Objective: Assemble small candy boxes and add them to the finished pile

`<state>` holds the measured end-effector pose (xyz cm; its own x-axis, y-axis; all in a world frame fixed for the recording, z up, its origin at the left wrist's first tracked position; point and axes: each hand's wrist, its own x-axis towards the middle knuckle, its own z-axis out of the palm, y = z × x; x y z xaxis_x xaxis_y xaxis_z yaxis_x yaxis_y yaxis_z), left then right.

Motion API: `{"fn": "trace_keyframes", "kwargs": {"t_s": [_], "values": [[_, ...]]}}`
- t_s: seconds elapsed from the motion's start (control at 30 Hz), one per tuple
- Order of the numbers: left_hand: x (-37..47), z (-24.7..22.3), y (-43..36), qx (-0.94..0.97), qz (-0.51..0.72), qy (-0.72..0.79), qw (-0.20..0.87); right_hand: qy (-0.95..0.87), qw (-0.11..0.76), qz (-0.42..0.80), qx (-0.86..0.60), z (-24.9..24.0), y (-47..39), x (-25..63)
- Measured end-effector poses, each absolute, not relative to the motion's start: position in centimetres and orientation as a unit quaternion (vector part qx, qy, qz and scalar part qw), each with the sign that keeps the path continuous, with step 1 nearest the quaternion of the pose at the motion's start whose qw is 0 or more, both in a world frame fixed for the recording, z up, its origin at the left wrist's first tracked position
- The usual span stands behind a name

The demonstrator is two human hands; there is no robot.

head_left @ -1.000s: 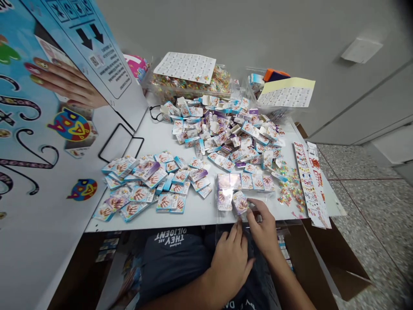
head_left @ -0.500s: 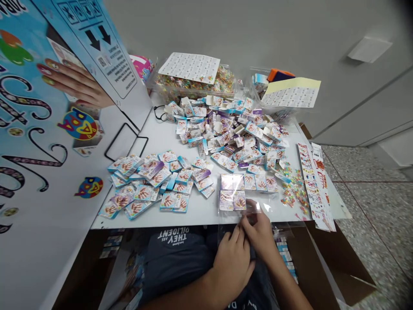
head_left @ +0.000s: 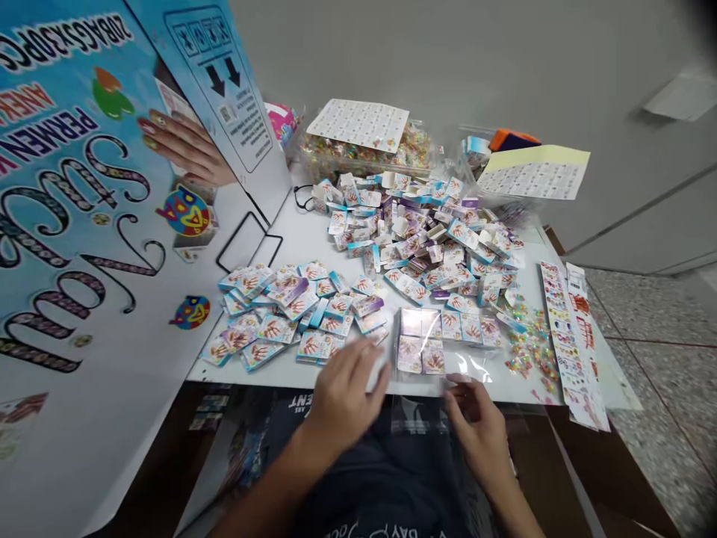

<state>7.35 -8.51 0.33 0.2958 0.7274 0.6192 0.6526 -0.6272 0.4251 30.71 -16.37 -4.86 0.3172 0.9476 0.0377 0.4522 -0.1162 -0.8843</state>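
Observation:
A clear plastic bag (head_left: pixel 419 415) lies at the table's front edge, its lower part hanging over the edge. Several small printed boxes (head_left: pixel 421 353) sit inside it in a block. My left hand (head_left: pixel 347 392), slightly blurred, hovers left of the bag with thumb and fingers apart. It is close to a pile of flat-closed boxes (head_left: pixel 277 329). Beside the bag's lower right corner is my right hand (head_left: pixel 479 418), its thumb and forefinger apart; whether it touches the film I cannot tell. A short row of boxes (head_left: pixel 469 327) stands right of the block.
Behind lies a heap of open-ended boxes (head_left: pixel 420 232). Colourful small packets (head_left: pixel 529 340) and printed strips (head_left: pixel 565 344) are at the right. Two clear tubs stand at the back, a sheet (head_left: pixel 361 123) on one. A large printed carton (head_left: pixel 140 299) stands at the left.
My hands were together at the bag's lower end and have separated. The left has moved up and left toward the box pile; the right stays near the bag. The view has shifted.

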Motion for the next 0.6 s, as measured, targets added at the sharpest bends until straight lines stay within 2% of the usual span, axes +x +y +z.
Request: {"fn": "trace_keyframes", "kwargs": {"t_s": [0.07, 0.13, 0.23, 0.43, 0.6], "values": [[6.6, -0.2, -5.1, 0.835, 0.292, 0.466, 0.010, -0.551, 0.415, 0.271, -0.671, -4.7, -17.1, 30.2], [6.3, -0.9, -2.4, 0.863, 0.188, 0.468, 0.026, -0.593, 0.409, 0.236, -0.652, -4.7, -17.5, 29.6], [6.4, -1.6, -0.3, 0.880, 0.104, 0.459, 0.063, -0.642, 0.408, 0.189, -0.621, -4.8, -17.7, 28.6], [7.0, -1.4, 0.0, 0.921, 0.076, 0.382, 0.032, -0.674, 0.392, 0.182, -0.599, -5.0, -17.7, 28.3], [7.0, -2.2, -0.1, 0.911, 0.140, 0.388, 0.023, -0.681, 0.395, 0.171, -0.592, -4.8, -17.5, 28.4]]}}
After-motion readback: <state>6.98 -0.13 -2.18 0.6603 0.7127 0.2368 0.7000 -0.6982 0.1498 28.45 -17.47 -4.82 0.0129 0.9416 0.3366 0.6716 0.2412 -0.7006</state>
